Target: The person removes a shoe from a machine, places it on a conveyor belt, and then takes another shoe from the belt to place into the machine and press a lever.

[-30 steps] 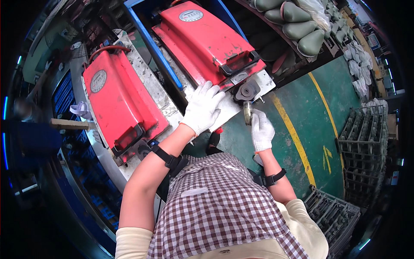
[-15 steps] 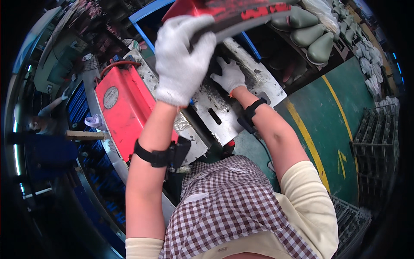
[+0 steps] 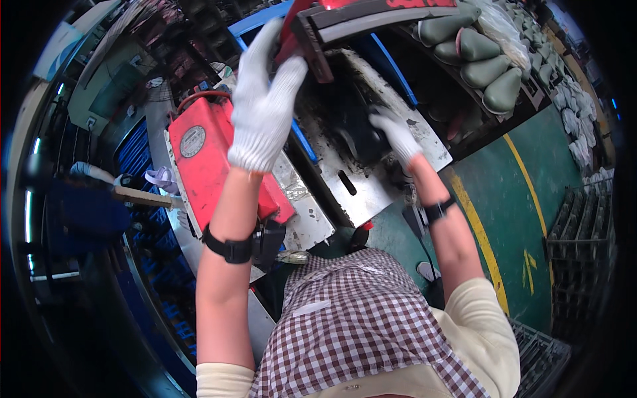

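Observation:
My left hand (image 3: 261, 103), in a white knit glove, is raised against the side of a red and black machine lid (image 3: 378, 23). Its fingers are stretched out, thumb apart. My right hand (image 3: 397, 134), also gloved and a little blurred, is closed on the edge of a dark, bulky piece (image 3: 360, 136). Motion blur hides that piece's exact kind. It is over a worn metal plate (image 3: 342, 179) with a slot in it, just in front of the raised lid. The lid's dark inner rim shows above the plate.
Left of the plate stands a red machine housing (image 3: 212, 156) with a round dial. Grey-green foot-shaped forms (image 3: 501, 89) are piled on a rack at the far right. Wire racks (image 3: 577, 219) stand on the green floor (image 3: 491, 212). Another person's arm (image 3: 93, 172) shows at the left.
My right hand has come nearer and to the right, bringing the dark piece out over the plate. My left hand's fingers have straightened at the lid. The view has shifted slightly.

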The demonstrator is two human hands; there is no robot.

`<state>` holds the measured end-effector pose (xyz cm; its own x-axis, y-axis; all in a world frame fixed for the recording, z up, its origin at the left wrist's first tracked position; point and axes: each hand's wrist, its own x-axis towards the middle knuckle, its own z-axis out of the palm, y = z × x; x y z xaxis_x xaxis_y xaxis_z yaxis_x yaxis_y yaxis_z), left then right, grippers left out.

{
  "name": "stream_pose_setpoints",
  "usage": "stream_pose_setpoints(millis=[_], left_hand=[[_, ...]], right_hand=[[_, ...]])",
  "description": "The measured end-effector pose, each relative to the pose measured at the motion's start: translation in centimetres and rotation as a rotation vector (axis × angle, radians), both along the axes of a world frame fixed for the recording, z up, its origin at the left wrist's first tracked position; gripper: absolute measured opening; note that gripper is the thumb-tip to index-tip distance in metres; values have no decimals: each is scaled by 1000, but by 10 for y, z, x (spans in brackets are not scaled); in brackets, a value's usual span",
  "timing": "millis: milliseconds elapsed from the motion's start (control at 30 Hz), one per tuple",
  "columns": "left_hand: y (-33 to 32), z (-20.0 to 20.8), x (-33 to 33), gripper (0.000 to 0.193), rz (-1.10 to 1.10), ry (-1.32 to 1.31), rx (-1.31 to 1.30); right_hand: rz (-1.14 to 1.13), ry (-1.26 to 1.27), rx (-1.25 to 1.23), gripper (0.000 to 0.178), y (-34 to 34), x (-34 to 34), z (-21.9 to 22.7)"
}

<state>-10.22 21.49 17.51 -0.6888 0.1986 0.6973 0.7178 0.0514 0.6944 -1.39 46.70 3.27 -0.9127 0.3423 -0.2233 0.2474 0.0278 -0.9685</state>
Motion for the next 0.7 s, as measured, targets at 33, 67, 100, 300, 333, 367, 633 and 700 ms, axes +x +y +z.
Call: stream_pose_setpoints(millis=[33,67,100,300,333,367,633,700], left_hand=[[-13,-8,16,61,-108,-252,105],[-29,-26,16,58,-89,-394,92],[-48,-46,15,56,-63,-532,78],[-108,-104,57,73,-342,-1059,443],[-114,-105,63,67,-334,-1074,456],[-123,-112,66,60,-352,-1059,582],[-202,-115,128,46,-392,-973,737],[-214,-110,143,44,-395,-971,765]], right_hand=[[7,-40,-171,54,-9,25,6],[58,-12,-354,55,-16,50,7],[116,17,-540,55,-24,70,5],[176,38,-1056,60,-93,143,-42],[243,11,-1107,60,-99,147,-47],[263,-6,-1116,60,-107,150,-52],[329,-190,-1478,61,-153,158,-104],[222,-267,-1466,60,-158,162,-122]])
